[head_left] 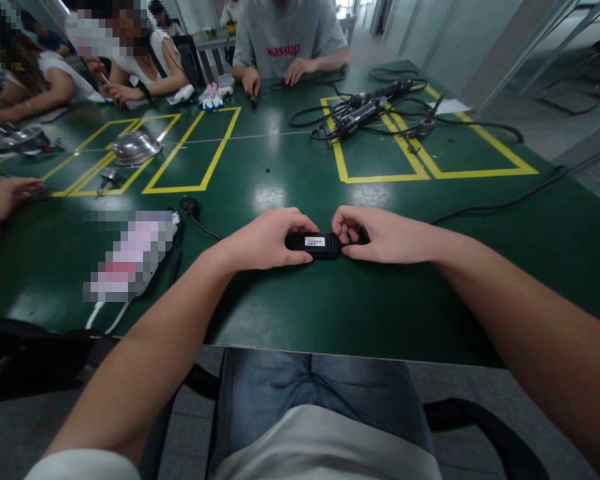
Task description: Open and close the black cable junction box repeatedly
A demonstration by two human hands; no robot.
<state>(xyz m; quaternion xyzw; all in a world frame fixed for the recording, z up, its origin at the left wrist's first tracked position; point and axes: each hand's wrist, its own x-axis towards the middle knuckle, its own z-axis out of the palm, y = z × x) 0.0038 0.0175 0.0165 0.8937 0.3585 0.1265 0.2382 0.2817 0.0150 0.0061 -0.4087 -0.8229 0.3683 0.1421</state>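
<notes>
A small black ribbed box point(325, 247) with a white printed label lies close to the table top in front of me, set in line on a black cable. My left hand point(270, 240) grips its left end, thumb on the near side and fingers on the far side. At the box's right end, my right hand point(370, 233) has curled fingers and thumb closed on the black cable point(344, 247) where it leaves the box. From under my left hand the cable runs to a black plug point(190, 207) on the table. Another stretch extends behind my right wrist toward the right edge.
On the green table point(280, 313), left of me, lies a blurred-out phone-like object point(133, 257) with white cords. Black tools with tangled cables point(363, 113) sit beyond, among yellow tape outlines. A metal bowl-shaped part point(135, 147) is farther left. Several people sit around the table.
</notes>
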